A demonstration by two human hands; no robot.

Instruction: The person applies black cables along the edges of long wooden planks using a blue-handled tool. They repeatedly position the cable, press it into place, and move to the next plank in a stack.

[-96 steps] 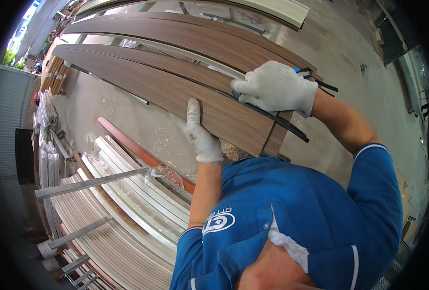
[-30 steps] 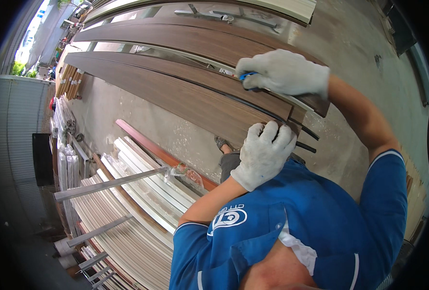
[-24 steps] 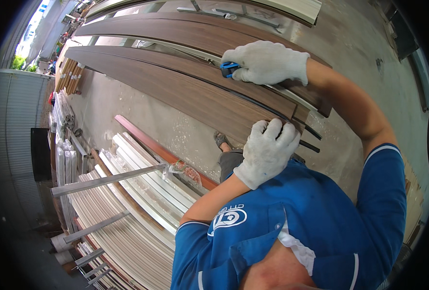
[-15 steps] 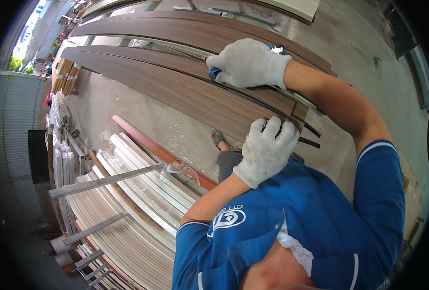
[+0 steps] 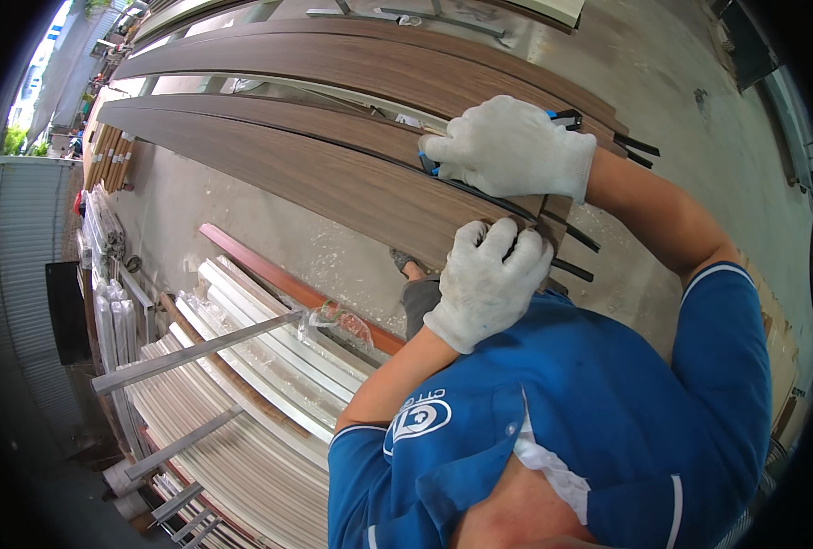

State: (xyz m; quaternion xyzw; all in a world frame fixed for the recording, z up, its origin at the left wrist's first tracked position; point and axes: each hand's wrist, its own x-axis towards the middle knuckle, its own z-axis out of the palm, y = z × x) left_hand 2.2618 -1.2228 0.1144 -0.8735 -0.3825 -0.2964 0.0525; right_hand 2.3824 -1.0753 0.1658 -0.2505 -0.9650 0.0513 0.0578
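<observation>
My right hand (image 5: 514,148), in a pale work glove, is closed round a blue-and-black utility knife (image 5: 566,119). Most of the knife is hidden in the fist, with a blue part showing by the thumb. It is over a black strip (image 5: 479,193) that runs lengthwise along a brown wood-grain plank (image 5: 333,174). My left hand (image 5: 490,285), gloved too, rests at the near right end of this plank, fingers bent over its surface beside the strip. Black strip ends (image 5: 573,269) stick out past the plank's end.
A second brown plank (image 5: 333,55) lies beyond the first, black strip ends (image 5: 638,145) jutting from it. To the left, long white and beige profiles (image 5: 242,448) lie on a rack with grey metal arms (image 5: 196,352). A reddish-brown beam (image 5: 287,282) lies alongside them.
My right hand has slid with the knife toward the plank's right end, nearer my left hand. The left hand stays on the plank end. The whole view has shifted slightly.
</observation>
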